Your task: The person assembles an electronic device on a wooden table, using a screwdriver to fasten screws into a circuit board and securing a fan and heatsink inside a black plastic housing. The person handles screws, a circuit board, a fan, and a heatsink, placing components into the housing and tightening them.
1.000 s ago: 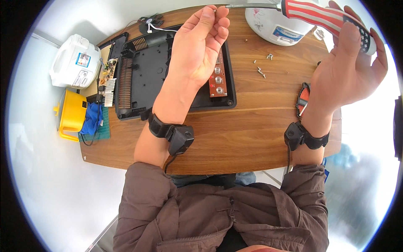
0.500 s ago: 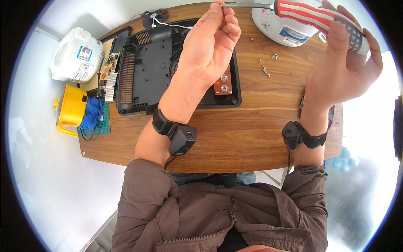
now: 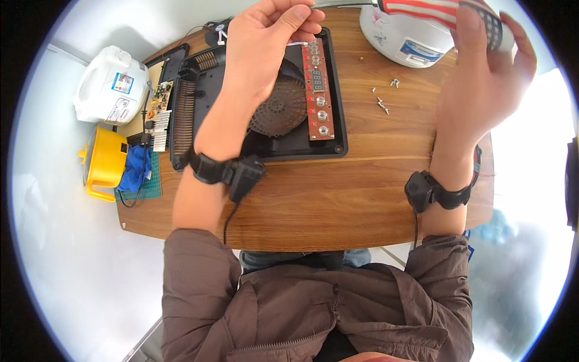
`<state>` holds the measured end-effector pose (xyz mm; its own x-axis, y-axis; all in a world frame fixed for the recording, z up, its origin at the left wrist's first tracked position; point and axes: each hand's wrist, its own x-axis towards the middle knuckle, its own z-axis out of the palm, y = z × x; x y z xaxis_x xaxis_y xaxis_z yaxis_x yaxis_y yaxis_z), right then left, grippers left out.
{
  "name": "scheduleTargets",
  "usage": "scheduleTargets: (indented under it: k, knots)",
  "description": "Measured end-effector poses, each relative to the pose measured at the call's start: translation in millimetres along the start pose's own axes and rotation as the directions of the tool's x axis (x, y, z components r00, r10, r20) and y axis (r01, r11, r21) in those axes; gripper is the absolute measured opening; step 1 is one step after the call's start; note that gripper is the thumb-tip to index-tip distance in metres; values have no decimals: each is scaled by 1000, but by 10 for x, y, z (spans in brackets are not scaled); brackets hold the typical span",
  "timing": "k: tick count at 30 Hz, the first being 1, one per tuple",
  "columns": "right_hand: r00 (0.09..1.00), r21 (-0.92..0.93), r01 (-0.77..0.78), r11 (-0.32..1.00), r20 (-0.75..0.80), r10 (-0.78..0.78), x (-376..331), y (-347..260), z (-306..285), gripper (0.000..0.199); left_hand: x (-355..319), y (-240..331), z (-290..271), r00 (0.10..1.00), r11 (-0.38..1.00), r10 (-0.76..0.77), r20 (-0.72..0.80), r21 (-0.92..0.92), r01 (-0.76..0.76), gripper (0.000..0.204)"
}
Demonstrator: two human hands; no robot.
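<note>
My right hand point(image 3: 482, 84) is wrapped round the handle of a screwdriver point(image 3: 416, 8), red-and-white striped with a dark starred end. Its shaft points left, to the fingers of my left hand point(image 3: 259, 51). Thumb and fingers there are pinched together at the tip; whatever sits between them is too small to make out. Below the left hand lies a black plastic housing point(image 3: 259, 154) with a round grille point(image 3: 280, 108). A long brown circuit board point(image 3: 313, 108) with a small display runs along its right side. The left hand and forearm hide part of the housing.
Several loose screws point(image 3: 383, 107) lie right of the housing. A white rice cooker point(image 3: 401, 39) stands behind them. At left are another white cooker point(image 3: 99, 84), a yellow pot point(image 3: 105, 154), a blue cloth point(image 3: 134, 170) and a circuit board with a heat sink point(image 3: 160, 130).
My left hand has shifted left and slightly upward, uncovering the circuit board and the round grille. My right hand has risen a little with the screwdriver.
</note>
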<state>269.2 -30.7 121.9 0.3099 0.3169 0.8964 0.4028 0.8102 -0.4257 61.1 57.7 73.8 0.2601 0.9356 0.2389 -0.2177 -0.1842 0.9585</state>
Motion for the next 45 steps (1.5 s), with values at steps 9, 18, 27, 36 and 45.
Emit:
scheduleTargets:
  k: [9, 18, 27, 36, 45]
  knots:
    - [978, 13, -148, 989, 147, 144, 202, 384, 483, 37, 553, -179, -255, 826, 468, 218, 519, 687, -555, 16]
    - [892, -306, -250, 918, 296, 342, 174, 629, 610, 40, 936, -769, -336, 727, 301, 237, 644, 663, -686, 16]
    - [855, -306, -302, 903, 333, 398, 116, 789, 635, 40, 960, -811, -316, 764, 330, 46, 644, 712, -620, 18]
    - [868, -347, -231, 909, 348, 354, 95, 765, 673, 41, 941, -856, -358, 780, 403, 69, 621, 698, -592, 20]
    - [869, -271, -163, 949, 416, 268, 56, 789, 690, 41, 969, -981, -393, 788, 428, 92, 609, 690, -583, 22]
